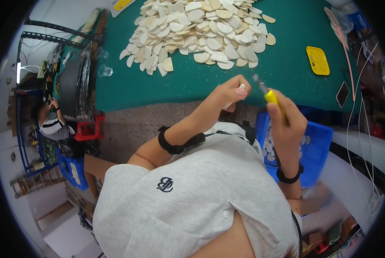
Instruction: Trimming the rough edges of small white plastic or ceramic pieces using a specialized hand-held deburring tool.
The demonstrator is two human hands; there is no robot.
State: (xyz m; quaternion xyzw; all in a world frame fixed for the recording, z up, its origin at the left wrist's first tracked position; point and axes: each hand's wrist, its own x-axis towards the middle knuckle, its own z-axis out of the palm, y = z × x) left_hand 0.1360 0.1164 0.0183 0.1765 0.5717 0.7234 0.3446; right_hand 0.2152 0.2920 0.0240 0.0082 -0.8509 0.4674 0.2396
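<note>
My left hand is closed in a pinch at the table's near edge. A bit of a small white piece shows between its fingers; the rest is hidden. To the right, my right hand grips a yellow-handled tool with a metal shaft. Its tip points up and left, apart from my left hand, and is too blurred to name. Beyond both hands, a large heap of white and cream half-round pieces lies on the green table.
A yellow tray and a phone lie at the table's right. Clear cups stand at the left edge. Below my right arm is a blue bin with white pieces. White cables hang at right. Another person sits far left.
</note>
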